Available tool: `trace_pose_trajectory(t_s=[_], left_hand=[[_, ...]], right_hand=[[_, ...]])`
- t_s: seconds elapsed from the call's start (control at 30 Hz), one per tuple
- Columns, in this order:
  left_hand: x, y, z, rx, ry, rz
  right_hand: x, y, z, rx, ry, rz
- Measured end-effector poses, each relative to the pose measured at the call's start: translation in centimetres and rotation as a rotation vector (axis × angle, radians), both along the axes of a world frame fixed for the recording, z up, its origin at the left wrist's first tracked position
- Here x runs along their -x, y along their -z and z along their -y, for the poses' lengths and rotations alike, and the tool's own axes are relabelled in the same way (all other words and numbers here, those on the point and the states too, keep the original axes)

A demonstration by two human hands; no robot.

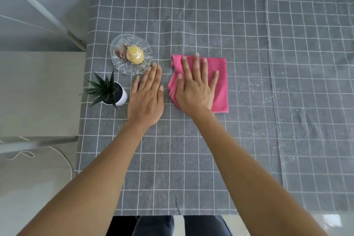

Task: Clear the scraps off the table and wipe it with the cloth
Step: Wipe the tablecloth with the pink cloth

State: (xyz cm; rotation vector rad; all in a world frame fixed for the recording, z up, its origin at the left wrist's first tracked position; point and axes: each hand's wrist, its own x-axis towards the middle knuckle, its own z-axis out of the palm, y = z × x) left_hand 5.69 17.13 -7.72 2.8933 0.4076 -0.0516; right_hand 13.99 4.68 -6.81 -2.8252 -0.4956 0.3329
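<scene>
- The right hand [195, 86] lay flat, fingers spread and straight, pressing a folded pink cloth [220, 82] onto the worktop [191, 149], which was covered in grey checked fabric.
- The left hand [147, 94] rested palm-down just beside the cloth, fingers straight, grasping nothing.
- A glass dish [122, 65] holding a yellow cupcake [135, 55] sat just beyond the left fingertips.
- A small potted plant [109, 92] stood near the worktop's left edge.
- Pale specks [268, 90] dotted the fabric to the right of the cloth.
</scene>
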Motion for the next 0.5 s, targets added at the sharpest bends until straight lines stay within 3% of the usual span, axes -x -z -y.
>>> trace_pose_trajectory(t_s=[0.13, 0.23, 0.37, 0.5], left_hand=[[0.0, 0.1, -0.1, 0.007, 0.0, -0.003], [0.0, 0.1, -0.1, 0.016, -0.001, -0.007], [0.0, 0.1, -0.2, 0.017, -0.002, -0.003], [0.0, 0.0, -0.1, 0.006, -0.005, -0.002]], right_hand=[[-1.8, 0.0, 1.4, 0.039, -0.062, 0.02], [-5.6, 0.1, 4.3, 0.121, 0.08, 0.016], [-7.6, 0.1, 5.8, 0.056, 0.279, -0.011], [-5.0, 0.1, 3.2, 0.031, 0.274, -0.011]])
